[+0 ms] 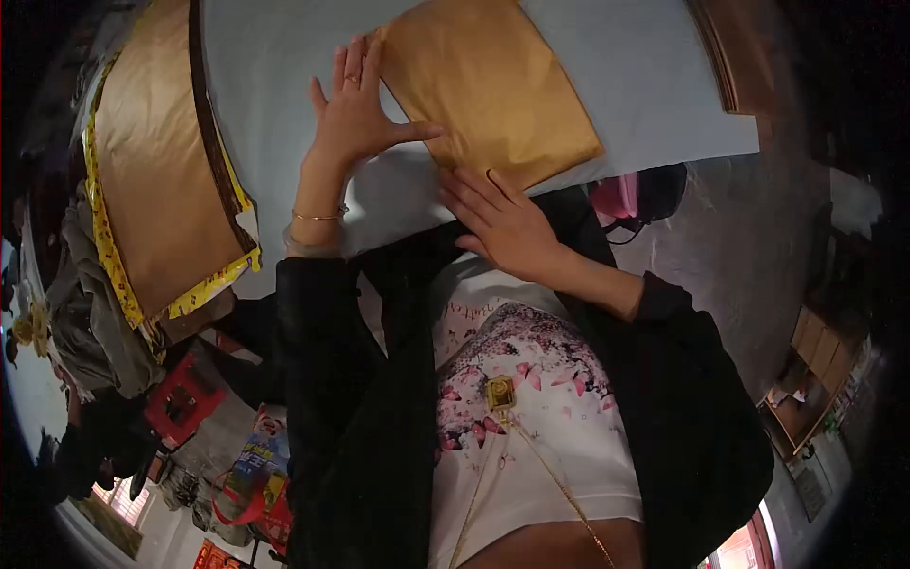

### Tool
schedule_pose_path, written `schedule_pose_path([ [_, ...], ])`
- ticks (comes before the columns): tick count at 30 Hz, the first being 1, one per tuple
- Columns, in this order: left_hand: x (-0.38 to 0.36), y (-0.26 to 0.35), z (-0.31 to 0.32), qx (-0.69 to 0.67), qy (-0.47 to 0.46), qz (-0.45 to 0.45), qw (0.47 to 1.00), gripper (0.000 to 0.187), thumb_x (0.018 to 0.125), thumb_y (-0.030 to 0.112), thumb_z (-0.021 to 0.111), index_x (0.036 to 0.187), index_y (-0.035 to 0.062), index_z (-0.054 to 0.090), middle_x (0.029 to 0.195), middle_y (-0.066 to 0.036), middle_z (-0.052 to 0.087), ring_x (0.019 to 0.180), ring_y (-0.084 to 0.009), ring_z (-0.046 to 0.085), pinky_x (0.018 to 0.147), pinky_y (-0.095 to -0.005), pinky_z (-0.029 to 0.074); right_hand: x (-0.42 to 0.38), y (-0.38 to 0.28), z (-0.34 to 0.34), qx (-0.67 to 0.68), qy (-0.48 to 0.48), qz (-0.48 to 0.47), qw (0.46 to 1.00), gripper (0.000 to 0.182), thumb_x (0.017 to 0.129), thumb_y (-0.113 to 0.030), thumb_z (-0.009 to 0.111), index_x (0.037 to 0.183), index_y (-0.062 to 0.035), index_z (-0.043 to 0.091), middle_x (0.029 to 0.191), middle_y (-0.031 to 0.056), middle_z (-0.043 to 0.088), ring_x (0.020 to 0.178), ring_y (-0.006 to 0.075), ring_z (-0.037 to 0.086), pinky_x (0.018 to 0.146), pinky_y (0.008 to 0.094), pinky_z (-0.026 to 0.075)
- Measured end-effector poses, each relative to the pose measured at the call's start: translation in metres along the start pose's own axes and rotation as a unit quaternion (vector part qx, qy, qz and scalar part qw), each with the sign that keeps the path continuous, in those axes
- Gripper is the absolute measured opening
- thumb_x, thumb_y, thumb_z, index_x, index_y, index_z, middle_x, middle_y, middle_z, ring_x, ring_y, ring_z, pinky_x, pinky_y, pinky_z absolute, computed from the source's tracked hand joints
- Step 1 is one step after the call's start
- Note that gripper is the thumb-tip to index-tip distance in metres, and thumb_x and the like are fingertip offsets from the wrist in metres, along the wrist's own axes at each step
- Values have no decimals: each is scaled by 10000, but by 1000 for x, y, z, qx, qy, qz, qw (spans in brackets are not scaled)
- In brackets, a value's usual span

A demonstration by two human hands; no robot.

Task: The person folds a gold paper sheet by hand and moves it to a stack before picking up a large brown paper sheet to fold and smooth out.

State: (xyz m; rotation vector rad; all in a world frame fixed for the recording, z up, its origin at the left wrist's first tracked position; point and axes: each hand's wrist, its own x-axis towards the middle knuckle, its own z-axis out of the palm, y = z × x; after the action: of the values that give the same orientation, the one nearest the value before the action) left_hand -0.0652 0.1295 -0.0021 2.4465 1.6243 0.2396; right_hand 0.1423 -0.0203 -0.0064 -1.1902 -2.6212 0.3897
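A gold-brown sheet of shiny paper [488, 90] lies at a slant on the pale grey table covering [275, 104]. My left hand [355, 119] is at its left edge, fingers stretched out away from me and thumb reaching over the sheet's edge; a ring and a bracelet show on it. At the sheet's near left corner, my right hand [502, 218] lies flat with the fingers pointing left, their tips right by the corner. Neither hand grips anything.
Left on the table is a stack of brown sheets [171, 161] over yellow patterned wrapping [104, 218]. More brown sheets [749, 57] lie at the far right. Beyond the near edge are a pink and black bag [635, 194], a red plastic stool [185, 394] and a wooden shelf [806, 389].
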Motion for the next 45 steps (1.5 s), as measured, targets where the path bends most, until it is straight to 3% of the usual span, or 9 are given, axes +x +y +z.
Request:
schedule_pose_path([
  [16, -14, 26, -15, -79, 30, -68, 994, 1154, 621, 490, 812, 1471, 69, 154, 1506, -245, 154, 1403, -369, 166, 1081, -586, 137, -58, 69, -42, -64, 126, 251, 957, 505, 907, -273, 519, 1341, -30, 430, 1415, 98, 403, 1272, 264, 410, 1075, 455, 271],
  [20, -53, 53, 7, -558, 160, -244, 776, 805, 885, 257, 645, 1436, -51, 145, 1483, -206, 244, 1329, -296, 361, 963, -351, 406, -47, 71, -42, -41, 175, 258, 949, 415, 869, -220, 575, 1224, -10, 522, 1287, 100, 504, 1166, 267, 485, 1018, 437, 342],
  [28, -34, 96, -3, -712, 26, -223, 666, 372, 947, 195, 555, 1208, -67, 509, 1041, -104, 612, 861, -128, 593, 716, -243, 482, -51, 73, -37, -31, 231, 235, 944, 430, 851, -239, 602, 1200, -2, 521, 1235, 138, 502, 1099, 281, 494, 968, 401, 383],
  [31, -26, 115, 1, -739, 13, -272, 616, 329, 982, 190, 471, 1192, -57, 527, 1037, -85, 603, 866, -119, 582, 770, -247, 477, -63, 57, -25, 133, 358, 373, 846, 608, 913, -266, 576, 1394, -30, 288, 1350, 200, 335, 1206, 294, 407, 980, 395, 373],
  [33, -33, 113, 5, -407, 20, -14, 913, 327, 1000, 200, 407, 1166, -52, 533, 1001, -82, 598, 860, -116, 574, 767, -238, 477, -71, 45, -17, 292, 387, 416, 769, 628, 924, -272, 569, 1411, -33, 252, 1358, 181, 325, 1230, 272, 386, 996, 394, 365],
  [34, -30, 130, 10, -703, 9, -207, 680, 321, 1008, 215, 372, 1078, -45, 547, 927, -78, 589, 796, -104, 549, 708, -224, 462, -75, 39, -14, 444, 394, 448, 669, 648, 935, -277, 561, 1428, -36, 215, 1366, 163, 315, 1254, 249, 365, 1011, 392, 358],
  [37, -36, 143, 15, -611, -21, -169, 773, 300, 1005, 243, 390, 990, -21, 533, 828, -54, 566, 707, -100, 503, 610, -228, 424, -75, 25, -20, 637, 392, 380, 545, 700, 923, -305, 583, 1433, -42, 183, 1389, 109, 316, 1272, 225, 360, 1022, 391, 359],
  [39, -39, 152, 29, -788, -19, -207, 579, 286, 1002, 249, 405, 1037, -11, 520, 856, -53, 560, 739, -109, 526, 634, -233, 443, -64, 15, -48, 738, 395, 347, 422, 623, 923, -276, 585, 1397, -28, 267, 1351, 72, 408, 1239, 210, 435, 998, 359, 393],
  [45, -46, 158, 30, -784, -89, -174, 590, 396, 984, 232, 455, 1256, -51, 403, 1221, -175, 535, 1141, -262, 550, 943, -351, 464, -55, 77, -84, 571, 451, 340, 596, 315, 947, -154, 543, 1214, 7, 499, 1104, 28, 585, 1008, 99, 543, 894, 260, 433],
])
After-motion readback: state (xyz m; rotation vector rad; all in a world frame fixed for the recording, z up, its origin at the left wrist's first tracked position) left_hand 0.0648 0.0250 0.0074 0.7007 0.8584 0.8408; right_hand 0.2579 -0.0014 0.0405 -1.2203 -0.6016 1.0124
